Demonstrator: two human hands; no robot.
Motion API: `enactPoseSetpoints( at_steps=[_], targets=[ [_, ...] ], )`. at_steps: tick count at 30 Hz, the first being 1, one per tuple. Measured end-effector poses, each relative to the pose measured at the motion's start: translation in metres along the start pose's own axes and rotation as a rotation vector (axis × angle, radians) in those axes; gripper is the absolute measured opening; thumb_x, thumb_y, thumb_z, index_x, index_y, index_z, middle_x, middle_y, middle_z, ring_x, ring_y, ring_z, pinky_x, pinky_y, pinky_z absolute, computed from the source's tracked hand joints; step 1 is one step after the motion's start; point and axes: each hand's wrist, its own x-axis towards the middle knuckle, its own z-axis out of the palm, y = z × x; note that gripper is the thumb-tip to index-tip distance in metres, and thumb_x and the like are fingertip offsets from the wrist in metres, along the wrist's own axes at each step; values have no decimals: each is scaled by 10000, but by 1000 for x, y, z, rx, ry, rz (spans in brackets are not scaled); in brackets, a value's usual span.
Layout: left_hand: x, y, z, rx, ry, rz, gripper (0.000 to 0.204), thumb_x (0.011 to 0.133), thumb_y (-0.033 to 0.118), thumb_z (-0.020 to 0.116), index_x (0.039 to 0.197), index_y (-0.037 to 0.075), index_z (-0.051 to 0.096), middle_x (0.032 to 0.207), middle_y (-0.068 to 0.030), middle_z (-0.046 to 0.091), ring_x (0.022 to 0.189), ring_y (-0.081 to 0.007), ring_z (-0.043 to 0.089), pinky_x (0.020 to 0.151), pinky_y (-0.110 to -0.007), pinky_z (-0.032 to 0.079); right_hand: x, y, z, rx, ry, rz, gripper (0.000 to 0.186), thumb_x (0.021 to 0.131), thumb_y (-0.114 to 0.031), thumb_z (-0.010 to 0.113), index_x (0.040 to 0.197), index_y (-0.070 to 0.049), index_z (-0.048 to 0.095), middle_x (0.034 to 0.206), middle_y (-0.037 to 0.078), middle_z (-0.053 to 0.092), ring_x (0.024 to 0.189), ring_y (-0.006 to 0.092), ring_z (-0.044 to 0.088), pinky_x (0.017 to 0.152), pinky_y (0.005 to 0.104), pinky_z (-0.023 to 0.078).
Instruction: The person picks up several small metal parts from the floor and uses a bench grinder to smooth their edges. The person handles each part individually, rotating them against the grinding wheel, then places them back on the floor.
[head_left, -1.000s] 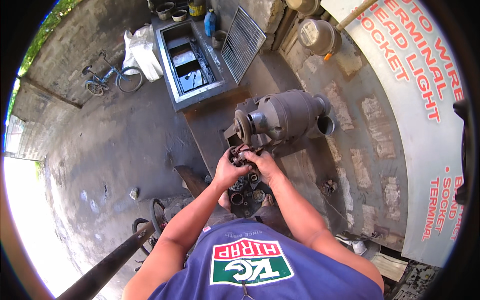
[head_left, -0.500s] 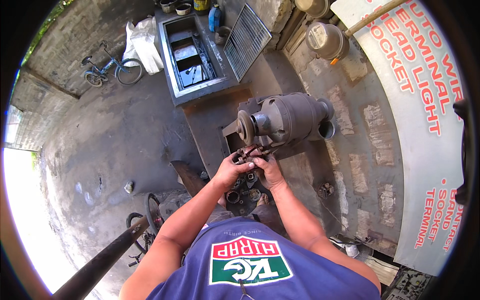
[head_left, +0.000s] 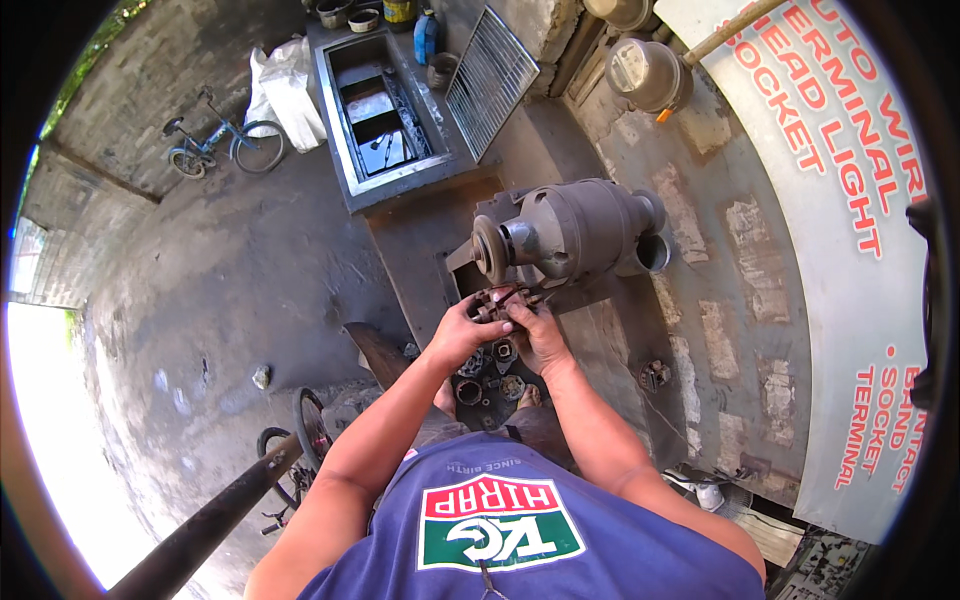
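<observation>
A small dirty metal part with copper-coloured pieces point(head_left: 503, 297) is held up between both my hands. My left hand point(head_left: 459, 333) grips its left side, thumb pointing inward. My right hand point(head_left: 541, 338) closes on the right side, its thumb on top of the part; fingers underneath are hidden. Just beyond the part is a dusty bench grinder point(head_left: 583, 232), its round wheel point(head_left: 489, 250) facing left. The part sits below the wheel in the picture; whether they touch I cannot tell. Between my feet lie several loose metal parts point(head_left: 468, 391).
A metal basin point(head_left: 350, 188) holding dark liquid stands at the far left of the grinder, a wire rack point(head_left: 490, 85) leaning beside it. On the right are a lidded pot point(head_left: 645, 75) and a printed sign point(head_left: 850, 300). A dark pole point(head_left: 215, 510) crosses the lower left.
My right thumb and fingers have shifted slightly up over the part. My left hand keeps its hold, and the whole view has moved a little.
</observation>
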Motion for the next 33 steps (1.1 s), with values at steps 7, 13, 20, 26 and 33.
enactPoseSetpoints(
  at_steps=[7, 13, 20, 26, 33],
  targets=[
    [-16, -24, 9, 89, 77, 119, 1032, 732, 195, 1050, 1576, -31, 501, 1440, -147, 691, 1364, -261, 637, 1220, -417, 480, -20, 15, 4, 249, 67, -13, 463, 1031, -330, 792, 1421, -113, 668, 1303, 39, 756, 1210, 209, 715, 1079, 391, 566],
    [-12, -51, 21, -75, 114, 68, 933, 765, 303, 1041, 1512, -13, 580, 1384, -104, 729, 1283, -223, 679, 1155, -392, 521, -38, 21, 6, 235, 90, 13, 560, 1023, -439, 805, 1468, -138, 644, 1363, 43, 730, 1284, 219, 676, 1135, 416, 529],
    [-21, -29, 5, 68, 64, 107, 815, 813, 215, 989, 1472, -64, 598, 1303, -122, 761, 1187, -218, 720, 1103, -396, 565, -70, -21, -17, -67, 146, 344, 805, 951, -587, 844, 1579, -176, 553, 1550, 102, 595, 1413, 288, 581, 1185, 562, 427],
    [-22, -14, 15, 599, 157, 45, 986, 727, 385, 1011, 1491, -92, 608, 1249, -175, 787, 1153, -227, 744, 1067, -373, 580, -50, -9, -17, -370, -126, 108, 806, 968, -495, 865, 1551, -61, 518, 1436, 87, 661, 1312, 222, 648, 1103, 400, 521],
    [-3, -10, 14, 509, 124, 67, 818, 716, 390, 991, 1339, -42, 684, 1180, -153, 787, 1058, -237, 754, 997, -399, 599, -18, 2, -19, 21, -155, 109, 481, 999, -277, 780, 1410, -65, 646, 1248, 64, 750, 1130, 180, 717, 1019, 385, 593]
  ],
)
